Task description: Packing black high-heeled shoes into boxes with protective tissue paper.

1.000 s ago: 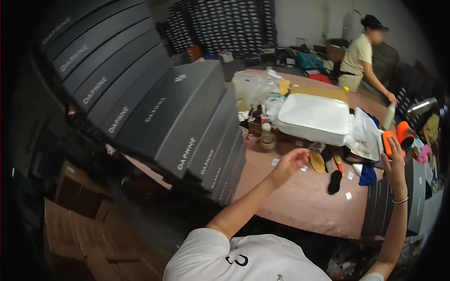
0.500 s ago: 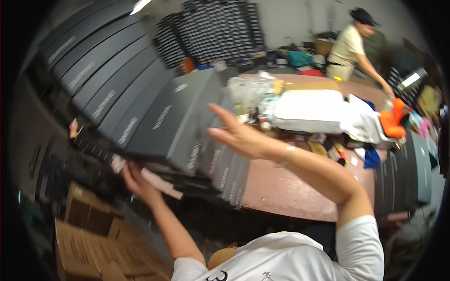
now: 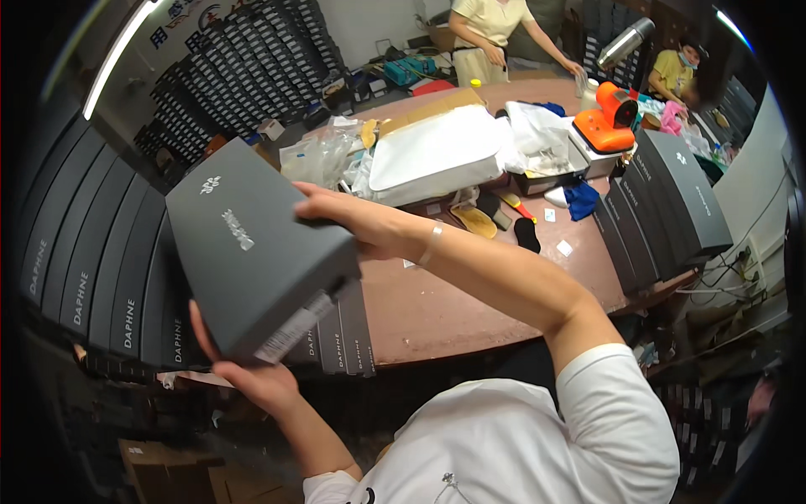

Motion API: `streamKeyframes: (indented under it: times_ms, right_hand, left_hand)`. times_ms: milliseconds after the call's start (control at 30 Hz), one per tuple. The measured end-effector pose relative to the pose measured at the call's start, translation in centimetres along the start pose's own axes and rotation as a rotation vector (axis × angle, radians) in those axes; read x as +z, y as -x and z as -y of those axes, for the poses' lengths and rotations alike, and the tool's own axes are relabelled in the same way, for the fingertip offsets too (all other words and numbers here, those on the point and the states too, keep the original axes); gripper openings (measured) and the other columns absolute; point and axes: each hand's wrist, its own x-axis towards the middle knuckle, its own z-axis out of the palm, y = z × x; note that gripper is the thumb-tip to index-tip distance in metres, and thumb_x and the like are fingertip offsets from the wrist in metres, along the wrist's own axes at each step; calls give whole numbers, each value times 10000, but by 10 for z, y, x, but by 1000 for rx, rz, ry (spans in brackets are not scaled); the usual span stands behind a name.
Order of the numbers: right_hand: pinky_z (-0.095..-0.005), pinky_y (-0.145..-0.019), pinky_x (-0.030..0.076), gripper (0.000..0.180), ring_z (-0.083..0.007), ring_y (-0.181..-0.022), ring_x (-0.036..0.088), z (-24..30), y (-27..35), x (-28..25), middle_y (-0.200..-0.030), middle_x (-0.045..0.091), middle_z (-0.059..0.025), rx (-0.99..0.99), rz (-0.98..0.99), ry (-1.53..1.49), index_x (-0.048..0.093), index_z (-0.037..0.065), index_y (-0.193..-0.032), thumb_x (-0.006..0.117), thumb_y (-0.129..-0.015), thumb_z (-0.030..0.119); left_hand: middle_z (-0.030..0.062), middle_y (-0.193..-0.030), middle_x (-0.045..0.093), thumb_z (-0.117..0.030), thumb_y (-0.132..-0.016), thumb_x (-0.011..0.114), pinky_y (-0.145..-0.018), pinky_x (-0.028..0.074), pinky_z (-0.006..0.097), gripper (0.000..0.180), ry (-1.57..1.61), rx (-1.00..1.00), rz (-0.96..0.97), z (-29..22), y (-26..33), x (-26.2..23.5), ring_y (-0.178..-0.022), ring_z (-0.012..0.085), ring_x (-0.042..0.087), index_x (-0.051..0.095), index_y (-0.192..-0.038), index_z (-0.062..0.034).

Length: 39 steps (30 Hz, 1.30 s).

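Note:
Between my two hands I hold a dark grey shoe box [image 3: 252, 231], tilted, with silver print on its lid and a white label on the end facing me. My left hand [image 3: 252, 374] supports the lower left corner, thumb and fingers spread around it. My right hand [image 3: 361, 220] grips the far right side near the upper edge; some of its fingers are hidden behind the box. A row of like grey shoe boxes [image 3: 109, 260] stands to the left, and more boxes [image 3: 344, 332] show below and behind the held one.
On the brown table [image 3: 470, 311] lie a white tray-like lid [image 3: 437, 155], plastic bags [image 3: 319, 160], insoles [image 3: 474, 221] and a blue cloth [image 3: 581, 200]. An orange device [image 3: 606, 122] stands farther right. Boxes [image 3: 672, 202] are stacked at the right edge. Two people work beyond the table.
The shoe box has come off the row and is now tilted in both hands. My right hand has gone from hovering open to gripping its side. The view has turned rightward.

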Motion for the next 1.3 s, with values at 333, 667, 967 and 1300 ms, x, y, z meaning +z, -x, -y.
streamKeyframes:
  times_ms: [333, 667, 967, 1300]
  right_hand:
    - [-313, -927, 436, 661, -205, -1107, 530, -197, 246, -110, -1237, 541, -165, 354, -857, 215, 423, -76, -1327, 704, -837, 267]
    - [-246, -704, 499, 446, -125, -828, 611, -171, 258, -173, -948, 632, -85, 404, -1027, -68, 577, -59, -1052, 622, -899, 357]
    - [-342, -864, 453, 651, -322, -1035, 549, -238, 180, -74, -1135, 525, -207, 382, -471, 778, 465, 12, -1219, 761, -756, 361]
    - [-474, -651, 500, 172, -399, -713, 620, -235, 292, -134, -790, 620, -203, 807, -842, 1544, 520, 52, -907, 623, -836, 169]
  left_hand:
    - [114, -1355, 440, -361, -989, 459, -1086, 258, 332, 540, 303, -1379, 239, 176, 211, 27, -1274, 196, 378, 367, -1359, 21]
    - [124, -1318, 460, -383, -915, 598, -1015, 370, 386, 572, 448, -1682, 200, 243, 205, 65, -1193, 238, 456, 448, -1308, 5]
    - [227, -1484, 251, -501, -801, 690, -1094, 239, 405, 998, -13, -992, 702, 253, 141, -22, -1356, 342, 298, 109, -1496, -83]
    - [198, -1188, 582, -18, -879, 531, -874, 472, 329, 541, -456, -855, 434, 293, 176, -76, -1017, 293, 609, 347, -1386, 22]
